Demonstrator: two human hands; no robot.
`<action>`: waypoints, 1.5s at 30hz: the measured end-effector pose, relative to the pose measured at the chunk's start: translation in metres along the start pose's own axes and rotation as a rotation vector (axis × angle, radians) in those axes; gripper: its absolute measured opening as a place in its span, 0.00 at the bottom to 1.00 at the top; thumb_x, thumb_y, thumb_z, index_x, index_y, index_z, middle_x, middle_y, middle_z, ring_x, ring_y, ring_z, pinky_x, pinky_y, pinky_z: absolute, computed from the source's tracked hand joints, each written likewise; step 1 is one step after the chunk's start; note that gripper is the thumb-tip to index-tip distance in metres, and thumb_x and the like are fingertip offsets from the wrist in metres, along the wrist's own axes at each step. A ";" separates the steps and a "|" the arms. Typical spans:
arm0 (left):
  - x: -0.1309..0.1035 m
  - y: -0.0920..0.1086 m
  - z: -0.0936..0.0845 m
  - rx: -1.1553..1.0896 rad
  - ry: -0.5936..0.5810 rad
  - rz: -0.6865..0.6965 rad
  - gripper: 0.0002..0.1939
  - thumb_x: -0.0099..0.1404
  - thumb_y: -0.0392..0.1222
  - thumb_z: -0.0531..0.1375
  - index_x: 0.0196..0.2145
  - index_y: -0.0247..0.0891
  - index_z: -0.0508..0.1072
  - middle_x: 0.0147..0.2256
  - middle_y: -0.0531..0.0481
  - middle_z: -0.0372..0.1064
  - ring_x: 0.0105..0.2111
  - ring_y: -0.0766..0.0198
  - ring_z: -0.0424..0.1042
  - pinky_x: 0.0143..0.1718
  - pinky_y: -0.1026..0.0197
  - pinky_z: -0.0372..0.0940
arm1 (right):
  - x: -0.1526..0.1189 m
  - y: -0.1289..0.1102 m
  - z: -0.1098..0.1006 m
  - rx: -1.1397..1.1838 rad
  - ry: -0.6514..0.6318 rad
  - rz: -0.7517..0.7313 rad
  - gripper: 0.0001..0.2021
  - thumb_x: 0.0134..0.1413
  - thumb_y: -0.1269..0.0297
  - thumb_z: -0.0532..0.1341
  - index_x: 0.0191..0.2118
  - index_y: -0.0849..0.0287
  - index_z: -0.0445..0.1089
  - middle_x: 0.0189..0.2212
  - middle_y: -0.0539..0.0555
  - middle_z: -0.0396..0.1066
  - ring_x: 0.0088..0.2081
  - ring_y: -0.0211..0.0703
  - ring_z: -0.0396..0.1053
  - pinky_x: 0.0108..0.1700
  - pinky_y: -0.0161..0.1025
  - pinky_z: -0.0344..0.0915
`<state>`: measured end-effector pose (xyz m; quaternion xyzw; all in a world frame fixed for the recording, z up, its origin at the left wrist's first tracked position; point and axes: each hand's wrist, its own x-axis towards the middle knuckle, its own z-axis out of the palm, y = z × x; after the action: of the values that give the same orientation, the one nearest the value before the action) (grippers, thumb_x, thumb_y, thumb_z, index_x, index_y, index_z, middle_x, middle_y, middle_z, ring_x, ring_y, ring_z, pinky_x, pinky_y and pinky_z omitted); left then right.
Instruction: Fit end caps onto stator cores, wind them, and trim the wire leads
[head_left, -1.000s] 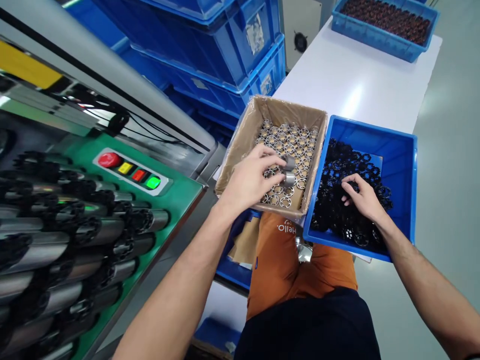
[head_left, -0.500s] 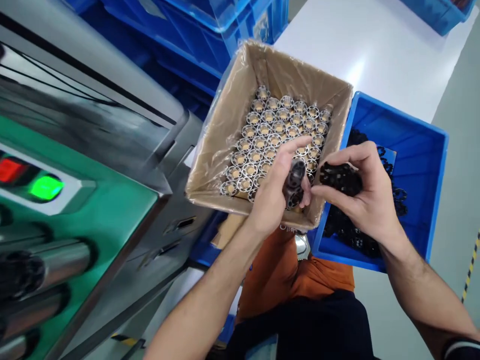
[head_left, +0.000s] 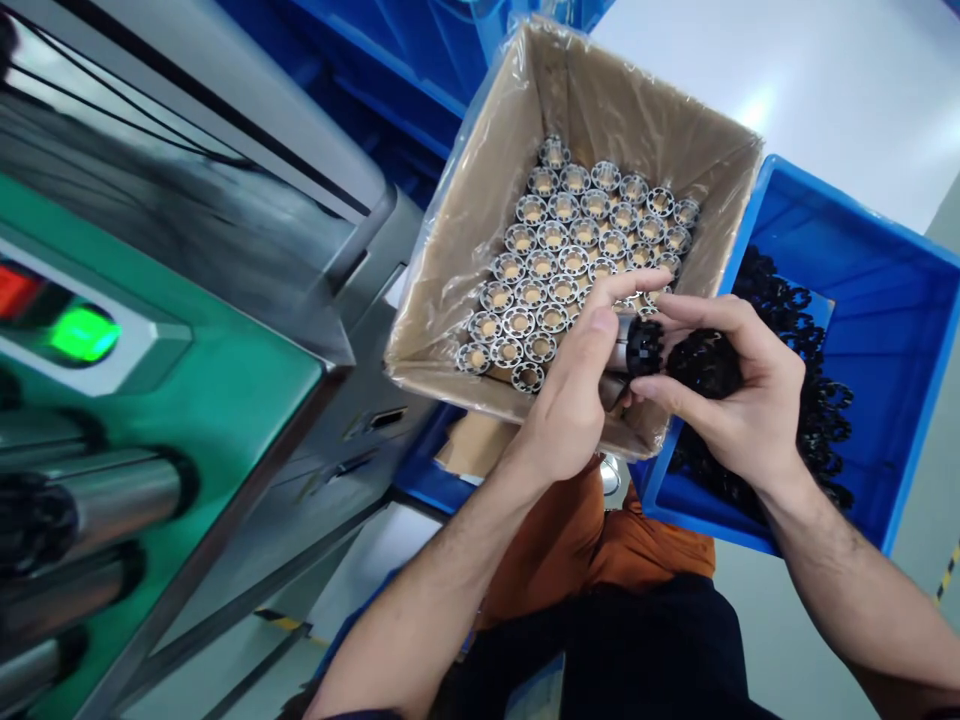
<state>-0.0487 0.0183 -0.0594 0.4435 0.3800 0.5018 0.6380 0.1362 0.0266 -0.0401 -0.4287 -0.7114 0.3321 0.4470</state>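
Since the earlier frame, the metal cylinder [head_left: 619,350] in the left hand [head_left: 574,400] has turned from end-on to nearly sideways, its black toothed end [head_left: 645,346] now facing the right hand [head_left: 757,400]. Both hands are over the near right corner of the cardboard box [head_left: 427,325].

The left grip is curled around that cylinder, with a second cylinder [head_left: 612,390] partly hidden just below it. The right grip is bent around a clump of black parts [head_left: 703,364], its thumb and forefinger reaching to either side of the toothed end; whether they press on it, I cannot tell.

Inside the box, which has a clear plastic liner, metal pieces [head_left: 553,237] stand upright in rows. Right of the box, just beside it, a blue bin [head_left: 885,330] holds a heap of black rings [head_left: 821,400]. Beyond the box is a white table [head_left: 825,90]; left of it, a green machine panel [head_left: 225,350] with a lit green button [head_left: 84,334].
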 end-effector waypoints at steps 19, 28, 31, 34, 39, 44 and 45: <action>0.001 -0.002 -0.002 0.112 -0.009 0.005 0.26 0.88 0.62 0.52 0.69 0.48 0.76 0.71 0.46 0.75 0.70 0.45 0.75 0.68 0.44 0.78 | -0.002 0.004 -0.003 0.078 0.006 0.043 0.21 0.64 0.57 0.83 0.60 0.46 0.85 0.53 0.52 0.87 0.53 0.54 0.86 0.62 0.55 0.84; 0.000 -0.001 -0.005 0.148 -0.031 -0.015 0.26 0.90 0.62 0.49 0.69 0.47 0.76 0.68 0.48 0.77 0.65 0.48 0.79 0.64 0.46 0.79 | -0.002 0.005 0.000 0.055 0.014 -0.030 0.15 0.66 0.59 0.82 0.56 0.46 0.87 0.45 0.51 0.86 0.47 0.51 0.84 0.54 0.53 0.84; 0.001 -0.005 -0.006 0.069 -0.015 0.008 0.27 0.88 0.66 0.54 0.68 0.48 0.78 0.62 0.47 0.80 0.55 0.51 0.83 0.52 0.51 0.82 | -0.002 0.004 0.000 0.070 0.010 -0.034 0.15 0.66 0.59 0.82 0.56 0.45 0.88 0.44 0.52 0.85 0.45 0.51 0.83 0.52 0.53 0.84; 0.002 -0.009 -0.008 0.009 -0.009 0.047 0.28 0.85 0.67 0.59 0.66 0.47 0.81 0.63 0.46 0.79 0.52 0.51 0.83 0.44 0.54 0.81 | -0.002 0.005 0.002 0.077 0.034 -0.032 0.17 0.65 0.59 0.83 0.57 0.45 0.88 0.45 0.53 0.86 0.45 0.52 0.83 0.52 0.53 0.83; 0.000 -0.006 -0.005 0.003 -0.011 0.024 0.28 0.83 0.69 0.62 0.65 0.48 0.83 0.58 0.44 0.81 0.38 0.57 0.82 0.36 0.54 0.78 | -0.002 0.008 0.002 0.119 0.035 -0.062 0.16 0.67 0.58 0.81 0.57 0.43 0.88 0.42 0.53 0.83 0.44 0.53 0.80 0.49 0.55 0.81; 0.005 -0.003 0.001 -0.013 0.103 0.082 0.34 0.80 0.78 0.58 0.47 0.44 0.82 0.38 0.45 0.81 0.27 0.60 0.77 0.26 0.58 0.69 | 0.001 0.001 -0.005 0.159 -0.048 -0.006 0.15 0.75 0.55 0.73 0.62 0.43 0.83 0.48 0.55 0.83 0.48 0.56 0.78 0.57 0.62 0.79; 0.008 -0.003 0.002 -0.034 0.178 0.105 0.35 0.78 0.80 0.59 0.41 0.43 0.78 0.38 0.45 0.82 0.27 0.60 0.77 0.23 0.59 0.67 | 0.001 0.000 -0.006 0.183 -0.072 0.002 0.15 0.77 0.56 0.71 0.64 0.44 0.82 0.51 0.56 0.82 0.49 0.56 0.78 0.59 0.62 0.79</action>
<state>-0.0445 0.0256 -0.0622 0.4057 0.4027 0.5783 0.5821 0.1419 0.0279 -0.0376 -0.3748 -0.6932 0.4114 0.4579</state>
